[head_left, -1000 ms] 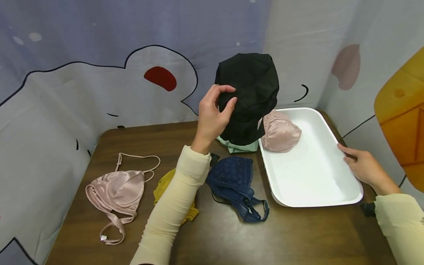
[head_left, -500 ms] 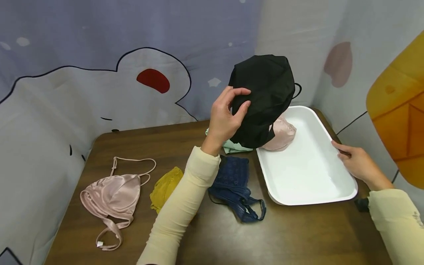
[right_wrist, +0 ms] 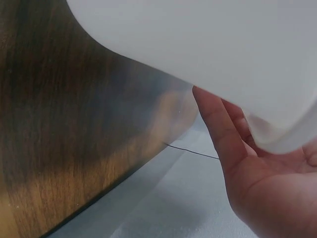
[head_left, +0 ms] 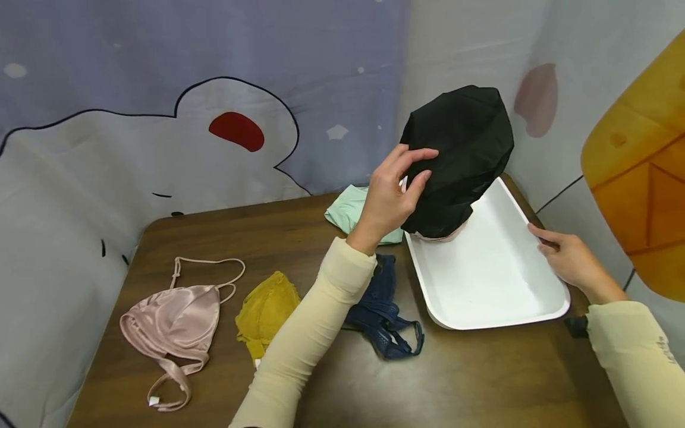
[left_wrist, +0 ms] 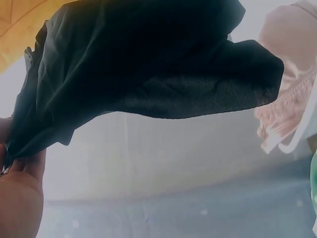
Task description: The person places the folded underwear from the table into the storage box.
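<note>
My left hand pinches a black bra by its left side, holding it up over the far left part of a white tray. In the left wrist view the black fabric hangs away from the fingers. Behind it, a pink satin bra lies in the tray, mostly hidden in the head view. My right hand grips the tray's right rim; the right wrist view shows its fingers against the tray's outer side.
Left of the tray lie a mint green folded garment and a navy bra, partly behind my left arm. Farther left are a yellow bra and another pink satin bra. A printed curtain stands behind the brown table.
My left hand has carried the black bra rightward, from beside the tray to over it, covering most of the pink bra inside. The right hand stays on the rim; the view has shifted slightly.
</note>
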Demonstrator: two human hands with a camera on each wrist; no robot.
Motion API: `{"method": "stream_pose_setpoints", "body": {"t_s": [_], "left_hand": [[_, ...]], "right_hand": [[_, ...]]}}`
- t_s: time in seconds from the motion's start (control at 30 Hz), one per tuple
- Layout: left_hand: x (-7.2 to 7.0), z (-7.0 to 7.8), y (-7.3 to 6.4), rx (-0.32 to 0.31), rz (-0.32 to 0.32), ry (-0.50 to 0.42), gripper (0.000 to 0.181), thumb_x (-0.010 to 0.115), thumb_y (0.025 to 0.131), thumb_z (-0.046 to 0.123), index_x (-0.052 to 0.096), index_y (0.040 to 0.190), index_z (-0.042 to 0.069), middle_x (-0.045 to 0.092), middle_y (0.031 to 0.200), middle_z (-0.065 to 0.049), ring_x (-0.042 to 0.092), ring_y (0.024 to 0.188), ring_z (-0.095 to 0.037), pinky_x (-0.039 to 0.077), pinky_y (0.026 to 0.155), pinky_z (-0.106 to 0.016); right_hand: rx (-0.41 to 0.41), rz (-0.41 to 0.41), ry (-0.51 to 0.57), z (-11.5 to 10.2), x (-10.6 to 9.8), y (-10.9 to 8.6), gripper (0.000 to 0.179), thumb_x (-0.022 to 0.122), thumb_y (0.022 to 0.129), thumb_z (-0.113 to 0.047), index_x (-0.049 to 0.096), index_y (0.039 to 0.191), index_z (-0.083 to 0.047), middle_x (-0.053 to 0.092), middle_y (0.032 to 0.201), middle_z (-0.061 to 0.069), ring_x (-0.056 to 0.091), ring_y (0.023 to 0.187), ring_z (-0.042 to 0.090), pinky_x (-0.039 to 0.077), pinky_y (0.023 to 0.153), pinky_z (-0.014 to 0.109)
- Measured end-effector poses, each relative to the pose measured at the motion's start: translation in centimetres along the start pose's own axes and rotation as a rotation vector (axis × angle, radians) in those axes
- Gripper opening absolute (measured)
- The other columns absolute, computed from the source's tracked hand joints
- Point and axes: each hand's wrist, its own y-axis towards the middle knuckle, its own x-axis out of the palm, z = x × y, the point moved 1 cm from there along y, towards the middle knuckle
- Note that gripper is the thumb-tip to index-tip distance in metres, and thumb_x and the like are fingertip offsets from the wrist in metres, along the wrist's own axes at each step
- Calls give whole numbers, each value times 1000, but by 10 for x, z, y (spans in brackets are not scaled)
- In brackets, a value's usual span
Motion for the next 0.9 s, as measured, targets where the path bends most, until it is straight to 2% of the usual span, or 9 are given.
{"method": "stream_pose_setpoints", "body": {"t_s": [0.2,0.33,0.43,0.57,0.67,0.77,0.9], "left_hand": [[15,1,1,4,-30,15,23,61,91,4,64,113,1,56,103,-9,47,82,-15,40,70,-25],[27,1,4,-11,-51,12,23,61,91,5,64,113,1,55,104,-7,47,83,-12,40,69,-23],[37,-1,6,-37,-74,21,24,62,91,6,65,114,2,56,106,-6,50,88,-11,41,74,-19],[51,-6,5,-90,-172,7,29,62,91,8,62,120,4,54,107,-6,52,97,-10,40,85,-14],[61,-12,1,-137,-269,-1,35,62,91,9,59,125,4,51,108,-6,53,97,-10,38,88,-12],[68,-17,-3,-183,-346,21,39,60,93,11,55,131,6,48,109,-6,52,94,-11,36,88,-11],[75,-25,-11,-238,-425,74,42,56,95,14,50,136,9,46,110,-6,49,89,-13,36,81,-13]], "right_hand": [[9,1,-2,-3,2,-3,48,46,99,-9,33,145,-9,30,137,40,43,101,43,43,75,51],[3,18,-9,-5,3,-3,47,46,98,-6,35,144,-9,36,135,38,43,97,41,41,73,48],[9,16,-8,-7,4,-3,47,46,98,-7,35,144,-9,39,133,36,42,93,39,38,71,45],[28,-10,3,-8,6,-4,48,46,99,-9,34,145,-10,35,135,38,42,94,40,39,72,45],[28,-15,8,-9,7,-5,48,46,99,-9,34,145,-9,33,136,39,42,95,41,40,74,47],[17,-7,15,-11,8,-6,47,46,99,-9,34,144,-7,33,137,38,41,96,41,39,77,50],[-9,9,22,-13,9,-8,45,46,99,-9,36,143,-2,34,136,38,44,105,44,37,87,60]]}}
